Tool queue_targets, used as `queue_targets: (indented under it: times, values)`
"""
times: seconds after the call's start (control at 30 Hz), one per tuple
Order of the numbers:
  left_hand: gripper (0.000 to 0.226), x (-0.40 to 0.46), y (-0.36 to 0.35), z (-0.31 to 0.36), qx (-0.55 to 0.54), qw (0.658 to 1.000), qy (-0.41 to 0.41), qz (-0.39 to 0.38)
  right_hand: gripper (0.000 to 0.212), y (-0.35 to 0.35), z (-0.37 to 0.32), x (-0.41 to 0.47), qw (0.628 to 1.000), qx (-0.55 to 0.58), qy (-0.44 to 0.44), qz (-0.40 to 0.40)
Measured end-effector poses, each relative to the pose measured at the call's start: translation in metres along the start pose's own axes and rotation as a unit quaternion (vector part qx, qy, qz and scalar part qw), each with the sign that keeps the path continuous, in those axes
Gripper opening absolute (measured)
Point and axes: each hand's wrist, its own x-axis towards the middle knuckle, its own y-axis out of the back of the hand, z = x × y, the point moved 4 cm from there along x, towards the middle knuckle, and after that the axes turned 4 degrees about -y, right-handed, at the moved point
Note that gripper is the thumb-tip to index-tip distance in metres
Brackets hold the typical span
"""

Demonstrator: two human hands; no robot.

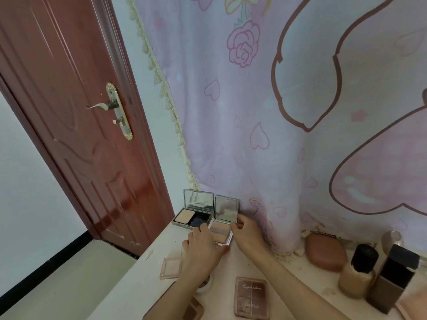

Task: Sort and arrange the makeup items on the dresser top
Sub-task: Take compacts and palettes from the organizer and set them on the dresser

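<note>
An open white powder compact (222,229) with its mirror lid (226,209) raised stands at the back of the cream dresser top (141,280). My left hand (204,247) grips the compact's base from the front left. My right hand (248,234) pinches its right rear corner by the hinge. Just to the left stands a second open compact (191,218) with a pale powder pan and mirror. A clear pink blush case (171,267) lies front left. A pink eyeshadow palette (251,296) lies closer to me.
A brownish-pink oval case (325,252), a round foundation bottle with black cap (359,269) and a square dark bottle (395,280) stand at the right. A pink patterned curtain (277,112) hangs behind. A red-brown door (76,125) is at the left, past the dresser's edge.
</note>
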Motion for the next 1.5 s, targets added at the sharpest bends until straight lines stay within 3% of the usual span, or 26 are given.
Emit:
queue_targets:
  times: [0.23,0.47,0.6,0.8,0.93,1.07,1.17,1.37,1.5]
  values:
    - [0.061,0.0,-0.001,0.001,-0.093,0.996,0.0,0.02,0.025,0.002,-0.003,-0.007,1.0,-0.011,0.001,-0.019]
    - [0.057,-0.002,0.004,0.001,-0.008,1.0,-0.008,0.011,0.034,0.001,-0.004,-0.01,0.998,-0.029,-0.002,-0.063]
    - [0.058,-0.002,0.01,-0.008,-0.058,0.997,-0.033,-0.029,0.033,0.006,-0.008,-0.016,0.995,-0.064,-0.012,-0.073]
    - [0.037,-0.023,0.045,-0.035,-0.097,0.991,-0.091,-0.032,0.037,0.008,-0.025,-0.046,0.987,-0.142,0.038,-0.067]
    - [0.036,-0.05,0.059,-0.05,-0.1,0.985,-0.133,-0.049,0.037,-0.009,-0.032,-0.08,0.96,-0.208,0.096,-0.159]
    - [0.04,-0.068,0.052,-0.056,-0.061,0.982,-0.151,-0.091,0.05,-0.029,-0.03,-0.098,0.917,-0.317,0.097,-0.221]
    - [0.042,-0.074,0.046,-0.058,-0.049,0.985,-0.136,-0.097,0.037,-0.037,-0.029,-0.102,0.899,-0.362,0.087,-0.228]
    - [0.041,-0.075,0.048,-0.06,-0.125,0.98,-0.129,-0.081,0.052,-0.03,-0.032,-0.104,0.934,-0.276,0.088,-0.207]
    - [0.033,-0.078,0.067,-0.054,-0.213,0.964,-0.141,-0.072,0.049,-0.017,-0.037,-0.106,0.978,-0.028,0.014,-0.206]
